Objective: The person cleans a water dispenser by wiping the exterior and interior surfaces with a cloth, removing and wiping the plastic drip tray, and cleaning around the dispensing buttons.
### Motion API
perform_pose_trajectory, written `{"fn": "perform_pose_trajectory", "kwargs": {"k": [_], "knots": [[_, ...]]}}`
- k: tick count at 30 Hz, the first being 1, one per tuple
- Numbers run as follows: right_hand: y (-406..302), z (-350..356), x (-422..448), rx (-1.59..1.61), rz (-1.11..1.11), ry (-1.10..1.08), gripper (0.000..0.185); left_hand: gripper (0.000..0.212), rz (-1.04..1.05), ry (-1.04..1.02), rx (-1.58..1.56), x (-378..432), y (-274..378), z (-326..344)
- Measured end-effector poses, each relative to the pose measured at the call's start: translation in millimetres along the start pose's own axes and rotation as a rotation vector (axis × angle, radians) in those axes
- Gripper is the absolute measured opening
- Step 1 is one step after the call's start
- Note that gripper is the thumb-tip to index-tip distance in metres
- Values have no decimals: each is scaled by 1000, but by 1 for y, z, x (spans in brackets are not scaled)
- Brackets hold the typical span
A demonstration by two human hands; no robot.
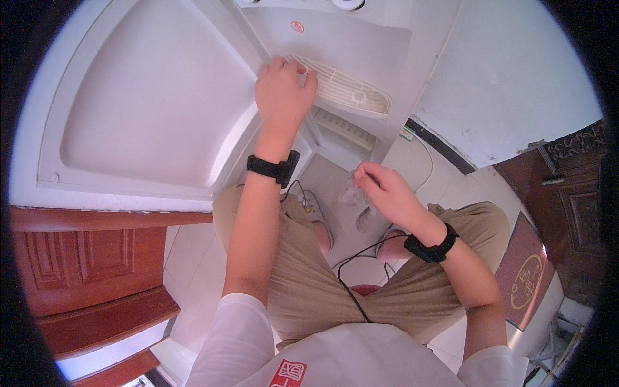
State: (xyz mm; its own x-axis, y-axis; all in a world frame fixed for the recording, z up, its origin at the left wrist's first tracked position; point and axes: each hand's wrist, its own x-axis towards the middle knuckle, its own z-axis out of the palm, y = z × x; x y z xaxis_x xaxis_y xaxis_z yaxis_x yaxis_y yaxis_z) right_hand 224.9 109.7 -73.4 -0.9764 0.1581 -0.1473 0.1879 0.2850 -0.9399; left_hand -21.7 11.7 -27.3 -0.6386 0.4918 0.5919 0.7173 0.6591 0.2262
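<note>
My left hand (285, 92) has its fingers curled on the left end of a cream slatted drip-tray grille (333, 82). The grille sits at the base of the recess of a white appliance that looks like a water dispenser (333, 43). Below and right of it, my right hand (387, 191) is held low with its fingertips pinched together. Just under those fingertips is a pale grey crumpled clump (352, 196); whether the fingers hold it cannot be made out. A darker grey piece (365, 218) shows beside it.
To the left a large white door panel (159, 96) stands swung out. A slotted panel (344, 126) lies below the grille. Black cable (346, 275) runs between my legs. Dark red wooden cabinetry (101, 266) is at left, a patterned mat (524, 271) at right.
</note>
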Motion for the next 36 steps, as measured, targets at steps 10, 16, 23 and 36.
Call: {"fn": "perform_pose_trajectory", "kwargs": {"k": [10,16,23,36], "knots": [[6,2,1,10,-57,39,25,32,47,3,49,3,2,-3],[0,3,1,33,6,0,24,33,70,-38,117,5,1,-1],[4,5,3,-6,0,10,24,29,72,-32,145,1,8,5],[7,4,3,5,-3,11,21,28,96,47,191,0,11,11]]}}
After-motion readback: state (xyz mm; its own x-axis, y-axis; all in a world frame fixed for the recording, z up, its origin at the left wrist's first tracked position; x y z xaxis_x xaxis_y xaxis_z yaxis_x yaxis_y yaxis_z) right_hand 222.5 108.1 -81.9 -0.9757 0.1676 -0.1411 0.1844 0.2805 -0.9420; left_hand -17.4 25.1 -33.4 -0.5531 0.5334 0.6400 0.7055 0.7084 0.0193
